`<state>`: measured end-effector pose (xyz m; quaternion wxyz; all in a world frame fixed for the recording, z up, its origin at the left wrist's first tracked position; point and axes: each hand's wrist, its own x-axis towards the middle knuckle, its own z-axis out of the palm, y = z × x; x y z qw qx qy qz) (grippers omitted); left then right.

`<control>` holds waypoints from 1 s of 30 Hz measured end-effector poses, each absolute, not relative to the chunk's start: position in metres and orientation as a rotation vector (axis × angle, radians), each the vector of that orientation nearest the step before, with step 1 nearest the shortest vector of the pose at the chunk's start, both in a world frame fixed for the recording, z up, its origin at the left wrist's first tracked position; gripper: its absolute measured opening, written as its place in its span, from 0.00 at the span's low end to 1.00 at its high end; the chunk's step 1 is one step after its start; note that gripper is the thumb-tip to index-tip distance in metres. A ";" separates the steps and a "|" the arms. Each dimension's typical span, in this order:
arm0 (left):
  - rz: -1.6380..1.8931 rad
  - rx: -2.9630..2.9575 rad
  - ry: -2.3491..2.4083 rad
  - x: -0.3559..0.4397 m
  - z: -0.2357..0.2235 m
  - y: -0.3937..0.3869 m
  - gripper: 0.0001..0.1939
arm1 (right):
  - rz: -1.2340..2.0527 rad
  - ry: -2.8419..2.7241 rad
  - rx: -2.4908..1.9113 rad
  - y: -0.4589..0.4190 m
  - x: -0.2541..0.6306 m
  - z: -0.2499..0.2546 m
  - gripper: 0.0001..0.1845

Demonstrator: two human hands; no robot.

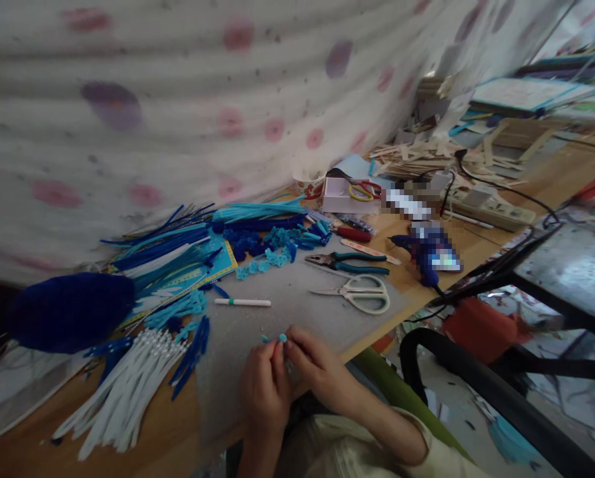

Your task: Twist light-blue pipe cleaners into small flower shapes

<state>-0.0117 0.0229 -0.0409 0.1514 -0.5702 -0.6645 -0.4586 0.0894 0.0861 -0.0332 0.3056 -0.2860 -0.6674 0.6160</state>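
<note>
Close together over the front of the grey mat, my left hand and my right hand pinch a small piece of light blue pipe cleaner. Most of that piece is hidden by my fingers. Beyond my hands lies a white marker with a green band. White-handled scissors rest to the right, and teal-handled pliers lie behind them. Small light blue curled pipe cleaner pieces sit at the mat's far edge.
White pipe cleaner stems with pearly tips spread at left, near a dark blue fuzzy oval. Bundles of blue pipe cleaners lie behind. A blue glue gun, a power strip and a black chair arm are at right.
</note>
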 end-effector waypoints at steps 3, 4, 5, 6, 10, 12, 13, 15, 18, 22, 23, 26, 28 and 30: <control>-1.677 -1.396 -2.195 -0.002 -0.029 0.023 0.12 | 1.115 -2.085 -0.541 0.094 0.098 -0.029 0.10; -1.821 -1.311 -2.290 0.002 -0.025 0.023 0.14 | 0.999 -2.122 -0.479 0.096 0.100 -0.029 0.10; -1.967 -1.230 -2.367 0.005 -0.022 0.023 0.16 | 0.922 -2.127 -0.427 0.097 0.101 -0.029 0.10; -2.108 -1.153 -2.436 0.008 -0.019 0.024 0.17 | 0.887 -2.101 -0.394 0.097 0.100 -0.030 0.10; -2.606 -0.865 -2.529 0.012 -0.018 0.028 0.20 | 1.007 -1.876 -0.462 0.086 0.094 -0.035 0.12; -2.797 -0.801 -2.496 0.010 -0.021 0.029 0.21 | 1.169 -1.805 -0.520 0.080 0.094 -0.035 0.14; -2.845 -0.802 -2.496 0.009 -0.023 0.029 0.22 | 1.260 -1.803 -0.529 0.080 0.096 -0.034 0.16; -2.819 -0.849 -2.556 0.004 -0.023 0.027 0.22 | 1.360 -1.835 -0.552 0.083 0.102 -0.031 0.16; -2.624 -0.974 -2.686 -0.003 -0.020 0.023 0.21 | 1.157 -1.892 -0.607 0.095 0.112 -0.023 0.09; -2.527 -1.243 -2.680 -0.007 -0.015 0.017 0.20 | 0.912 -2.021 -0.521 0.105 0.115 -0.014 0.05; -2.572 -1.268 -2.666 -0.008 -0.014 0.016 0.21 | 0.887 -2.040 -0.498 0.105 0.115 -0.013 0.06; -2.772 -1.244 -2.652 -0.008 -0.011 0.014 0.21 | 0.834 -2.029 -0.486 0.104 0.114 -0.011 0.07; -2.805 -1.218 -2.662 -0.009 -0.010 0.013 0.19 | 0.868 -2.019 -0.497 0.103 0.114 -0.010 0.06; -2.741 -1.233 -2.677 -0.010 -0.010 0.012 0.17 | 0.993 -2.021 -0.526 0.101 0.114 -0.011 0.05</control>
